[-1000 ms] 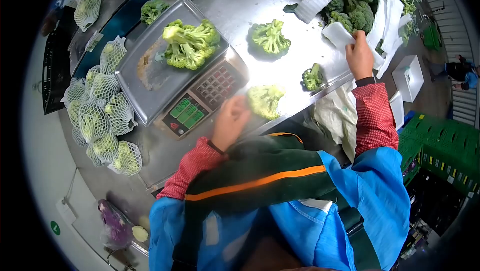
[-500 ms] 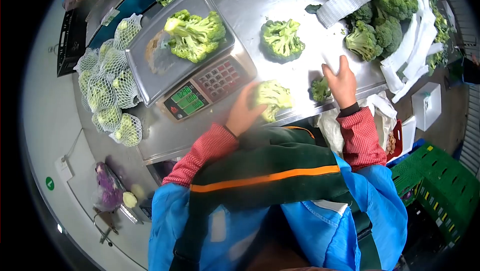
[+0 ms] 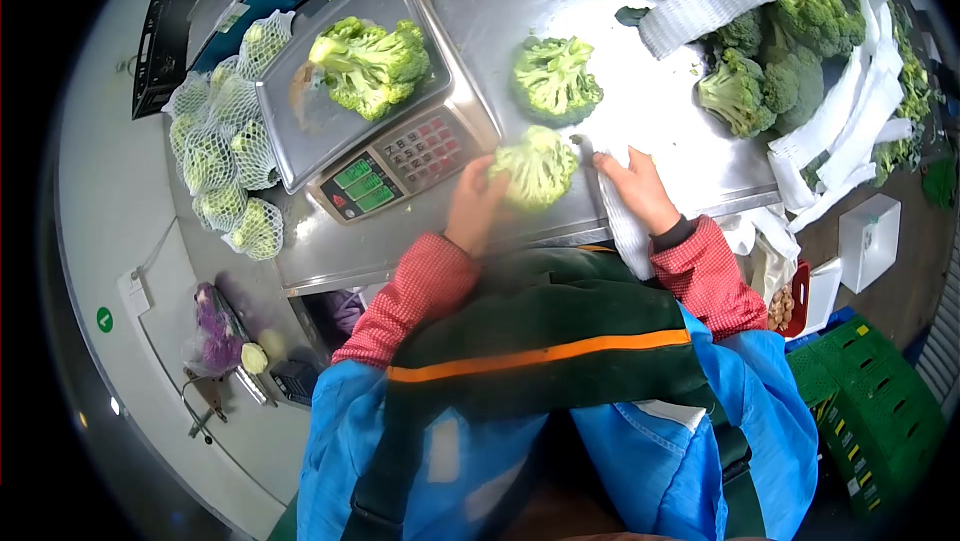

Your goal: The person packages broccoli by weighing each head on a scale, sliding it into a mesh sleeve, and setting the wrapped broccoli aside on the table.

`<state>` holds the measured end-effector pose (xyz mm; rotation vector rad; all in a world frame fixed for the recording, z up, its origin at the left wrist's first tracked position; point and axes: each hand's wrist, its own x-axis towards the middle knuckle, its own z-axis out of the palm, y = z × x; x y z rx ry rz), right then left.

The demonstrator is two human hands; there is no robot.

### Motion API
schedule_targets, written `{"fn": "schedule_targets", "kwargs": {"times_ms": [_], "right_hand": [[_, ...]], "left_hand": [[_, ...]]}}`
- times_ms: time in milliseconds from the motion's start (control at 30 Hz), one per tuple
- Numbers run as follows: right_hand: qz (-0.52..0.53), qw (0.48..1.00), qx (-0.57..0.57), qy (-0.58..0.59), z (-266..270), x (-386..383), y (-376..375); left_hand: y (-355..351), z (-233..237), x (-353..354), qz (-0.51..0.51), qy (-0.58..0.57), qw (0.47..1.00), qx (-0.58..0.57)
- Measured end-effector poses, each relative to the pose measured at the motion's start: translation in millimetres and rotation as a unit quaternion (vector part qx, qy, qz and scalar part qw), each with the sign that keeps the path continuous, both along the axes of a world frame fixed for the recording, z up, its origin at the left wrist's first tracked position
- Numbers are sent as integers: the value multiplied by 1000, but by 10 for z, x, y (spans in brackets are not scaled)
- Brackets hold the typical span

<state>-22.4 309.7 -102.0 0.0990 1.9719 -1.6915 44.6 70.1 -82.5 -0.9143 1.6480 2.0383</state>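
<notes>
- Head view: pale green broccoli head (image 3: 536,169) in front of the person, above the near part of the steel table (image 3: 450,1), between the two hands.
- Grip: left hand (image 3: 475,203) grasps its left side with the fingers; blur hides how firmly. Right hand (image 3: 643,191) pinches a white mesh sleeve (image 3: 622,226) near its upper end; the rest hangs towards the table edge.
- Handling, judged: light, spread fingers should spare the florets; pressure is better borne by the stem. A pinch close to the sleeve's end gives control and keeps the mesh from twisting or snagging.
- Appearance: branching, yellow-green, paler at the centre, outline slightly blurred.
- Adjacent: darker-rimmed broccoli (image 3: 556,81) just beyond it; scale (image 3: 425,156) to the left, bearing a large broccoli piece (image 3: 370,66) on its pan.
- Periphery: netted heads (image 3: 215,136) left of the scale; loose broccoli (image 3: 735,91) and white strips (image 3: 850,121) at right.
</notes>
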Motion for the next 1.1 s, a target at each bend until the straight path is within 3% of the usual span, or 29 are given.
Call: {"fn": "schedule_targets", "kwargs": {"times_ms": [100,167,200,333,367,467,533,567,600,633,700,833,900,1000,1100], "right_hand": [[28,997,4,69,103,82,-163],[66,997,26,22,345,92,-278],[68,990,70,105,287,118,-322],[140,954,234,128,248,157,-321],[123,968,189,112,256,173,-326],[62,994,62,59,243,228,-311],[7,1000,-8,24,176,258,-241],[-43,997,-39,55,183,239,-201],[-88,994,-60,13,158,201,-126],[-132,987,-82,-30,120,146,-36],[-107,992,-70,-20,209,30,26],[28,997,51,41,132,-21,-52],[58,996,37,55,122,-31,-140],[95,994,30,38,148,-14,-260],[128,985,34,115,49,121,-379]], "left_hand": [[156,78,-27,26,-13,1000,-8],[187,39,-2,7,-9,1000,-24],[196,71,0,-16,-11,999,-33],[184,232,-53,-99,-20,992,-81],[176,235,-51,-116,-24,988,-98],[138,123,-31,-167,135,955,-207],[117,-61,9,-159,157,961,-162],[54,-190,18,-133,126,979,-86],[-9,-304,43,-108,92,990,-10],[-77,-340,63,-149,137,974,-99],[-244,-389,113,-224,225,907,-277],[-308,-355,200,-36,116,991,-60],[-390,-649,279,-52,126,984,-114],[-352,-625,274,-59,126,984,-112],[-237,-433,217,-44,109,988,-99]]}}
